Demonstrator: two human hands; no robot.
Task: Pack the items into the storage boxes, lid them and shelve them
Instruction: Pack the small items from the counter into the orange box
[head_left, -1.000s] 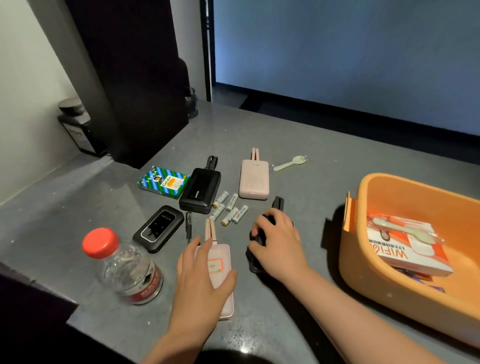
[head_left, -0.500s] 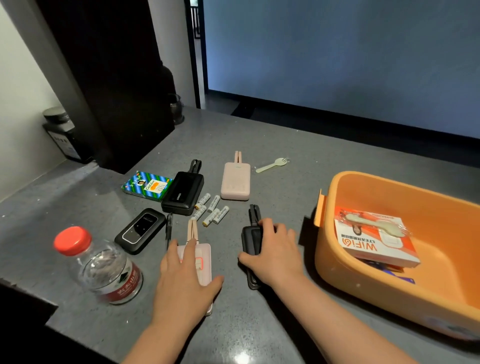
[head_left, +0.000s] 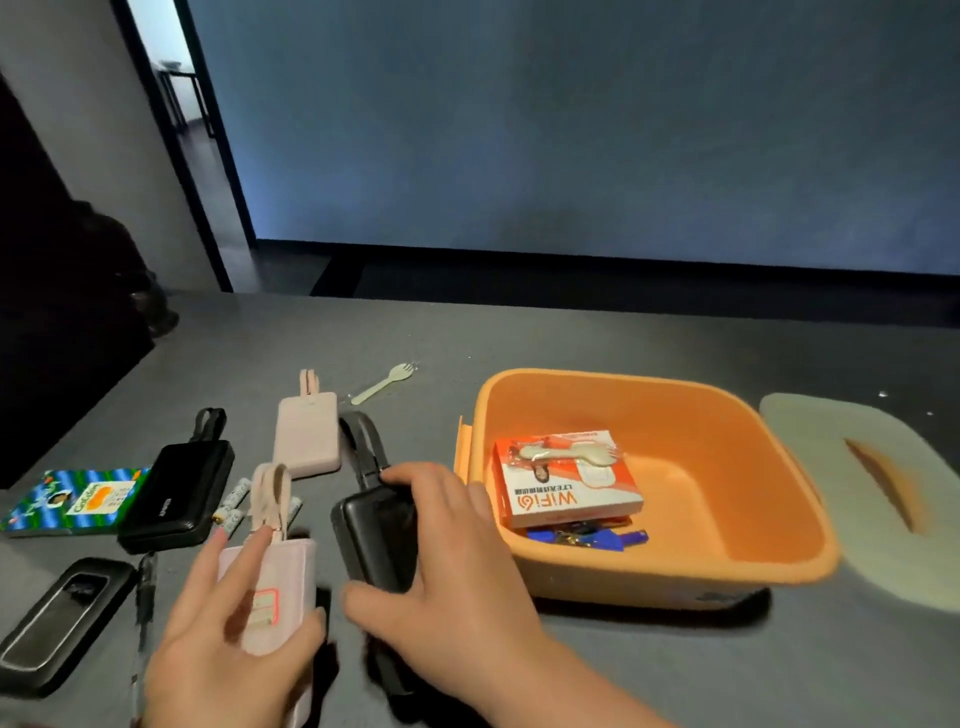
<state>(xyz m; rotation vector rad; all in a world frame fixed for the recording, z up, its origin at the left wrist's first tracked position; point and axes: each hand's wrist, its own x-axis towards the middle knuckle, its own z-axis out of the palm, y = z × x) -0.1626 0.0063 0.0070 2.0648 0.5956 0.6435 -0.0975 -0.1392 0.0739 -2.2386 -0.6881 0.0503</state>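
My left hand (head_left: 228, 639) grips a pink power bank (head_left: 283, 582) near the table's front edge, its strap pointing away from me. My right hand (head_left: 441, 566) holds a black power bank (head_left: 374, 535) just left of the orange storage box (head_left: 727, 566). Inside the box lie an orange WiFi carton (head_left: 571, 493) with a wrapped spoon on top and some blue items (head_left: 582, 538) under it. On the table sit a second pink power bank (head_left: 307, 436), another black power bank (head_left: 179, 493), several batteries (head_left: 234, 501), a green packet (head_left: 72, 499) and a black router (head_left: 62, 618).
A pale lid (head_left: 883, 499) lies on the grey table right of the box. A small pale fork (head_left: 382, 384) rests beyond the pink power bank. A pen (head_left: 144, 592) lies beside the router. A dark cabinet (head_left: 62, 322) stands at the back left.
The view has swung right, bringing the lid into sight and losing the bottle. Both hands have closed round their power banks and raised them off the table; the black one sits nearer the box.
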